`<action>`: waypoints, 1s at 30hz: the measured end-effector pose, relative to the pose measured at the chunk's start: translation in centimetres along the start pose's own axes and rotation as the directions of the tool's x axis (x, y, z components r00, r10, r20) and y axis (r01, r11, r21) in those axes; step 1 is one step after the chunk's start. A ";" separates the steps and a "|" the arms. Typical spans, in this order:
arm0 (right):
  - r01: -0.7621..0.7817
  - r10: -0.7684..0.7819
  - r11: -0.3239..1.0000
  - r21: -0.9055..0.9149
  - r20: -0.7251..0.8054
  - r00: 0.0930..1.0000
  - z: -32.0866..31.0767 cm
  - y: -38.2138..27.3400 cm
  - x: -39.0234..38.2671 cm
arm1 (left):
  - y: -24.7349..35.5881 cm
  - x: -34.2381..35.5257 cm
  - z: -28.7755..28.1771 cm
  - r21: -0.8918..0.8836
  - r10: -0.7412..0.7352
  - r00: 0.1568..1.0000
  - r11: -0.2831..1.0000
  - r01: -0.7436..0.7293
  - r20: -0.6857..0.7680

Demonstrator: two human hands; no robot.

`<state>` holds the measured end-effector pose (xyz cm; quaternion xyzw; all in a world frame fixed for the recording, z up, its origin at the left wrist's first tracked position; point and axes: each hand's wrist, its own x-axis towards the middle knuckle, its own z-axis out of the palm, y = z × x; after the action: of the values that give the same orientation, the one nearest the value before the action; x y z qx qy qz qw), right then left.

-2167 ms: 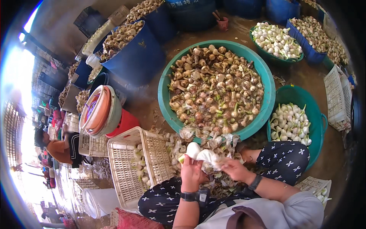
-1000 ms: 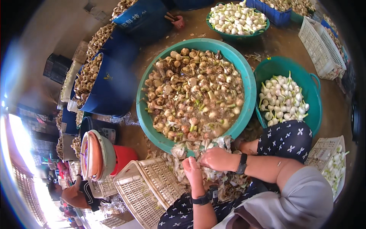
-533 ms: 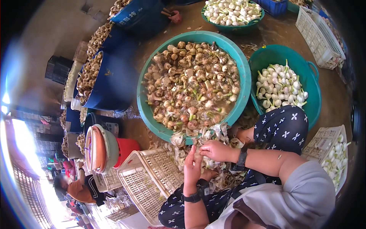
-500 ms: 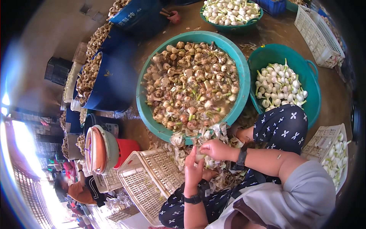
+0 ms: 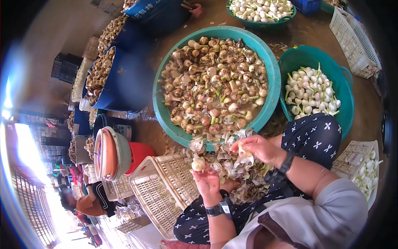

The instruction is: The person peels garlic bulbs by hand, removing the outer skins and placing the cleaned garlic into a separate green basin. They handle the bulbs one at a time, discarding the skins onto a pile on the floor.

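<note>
My left hand (image 5: pixel 207 182) is closed on a pale garlic bulb (image 5: pixel 198 164), held up at its fingertips. To the right and a little higher, my right hand (image 5: pixel 261 148) pinches a strip of garlic skin (image 5: pixel 245 156) that hangs below its fingers. Loose garlic skins (image 5: pixel 248 184) are heaped under both hands, between my legs and over the near rim of the big green tub (image 5: pixel 271 99). Inside that tub, brown unpeeled garlic bulbs (image 5: pixel 211 83) lie in murky water.
A green basin (image 5: pixel 296 58) of white peeled garlic stands at right, another green basin (image 5: pixel 265 10) beyond. White crates (image 5: pixel 163 191) lie at left; a crate (image 5: pixel 360 164) with garlic is at right. Blue bins (image 5: pixel 137 74), a red bucket (image 5: pixel 139 157) and a person (image 5: pixel 91 201) are further left.
My hands have moved apart. The left has turned and now shows the garlic bulb at its fingertips; the right has drawn away with skin in its fingers. The whole view has shifted slightly.
</note>
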<state>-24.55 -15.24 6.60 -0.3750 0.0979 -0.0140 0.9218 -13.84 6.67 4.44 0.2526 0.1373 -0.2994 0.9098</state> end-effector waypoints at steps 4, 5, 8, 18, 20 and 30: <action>0.146 -0.068 0.280 -0.949 0.132 0.989 1.6 1.1 1.4 | -1.1 0.3 1.5 0.590 0.332 0.942 0.770 -0.242 -0.047; -0.038 0.020 0.499 -0.866 -0.032 0.999 3.2 0.2 2.3 | -1.1 0.0 2.7 0.647 0.314 0.948 0.715 -0.265 0.042; -0.092 0.090 0.945 -0.314 -0.023 0.996 3.6 2.7 6.2 | -1.1 0.2 3.1 0.828 0.263 0.942 0.466 -0.312 0.207; 0.007 0.297 -0.162 -0.987 -0.042 0.954 -0.6 3.7 1.0 | 0.5 1.0 1.1 0.159 -0.084 0.892 0.972 0.171 -0.443; 0.240 -0.394 0.317 -0.918 0.103 0.913 0.3 5.5 2.7 | -0.2 1.0 2.0 0.216 -0.096 0.881 0.952 0.217 -0.464; 0.067 -0.080 0.971 0.229 0.047 0.996 -4.1 -1.1 10.2 | 1.6 0.5 3.2 0.591 0.395 0.880 0.787 -0.177 -0.262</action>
<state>-15.26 -19.92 2.76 -0.2709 0.0557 -0.0487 0.9598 -12.18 5.84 7.48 0.5735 0.1743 -0.1283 0.7901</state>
